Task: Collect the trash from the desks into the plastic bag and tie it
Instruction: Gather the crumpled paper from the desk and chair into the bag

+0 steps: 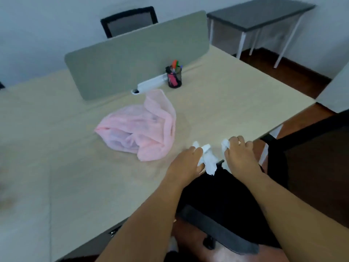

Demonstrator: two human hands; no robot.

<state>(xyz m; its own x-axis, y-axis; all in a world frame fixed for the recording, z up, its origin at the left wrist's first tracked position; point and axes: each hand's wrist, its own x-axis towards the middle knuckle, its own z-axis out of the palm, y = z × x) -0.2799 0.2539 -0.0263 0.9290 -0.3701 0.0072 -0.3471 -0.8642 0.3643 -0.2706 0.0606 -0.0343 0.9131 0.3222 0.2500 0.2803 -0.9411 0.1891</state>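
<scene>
Gathering step: at the bench edge, lower right of frame, the left hand has its grip curled on crumpled tissue; the right hand pinches another scrap. Next, both likely go into the pink bag, centre frame.

We look through a single wide-angle camera worn on the person's head, facing forward and tilted down over a pale surface. Both forearms enter from the bottom edge, with the left hand and right hand close beneath the lens. Farther away, a grey divider, a chair back and a dark side table sit small near the top edge.
</scene>
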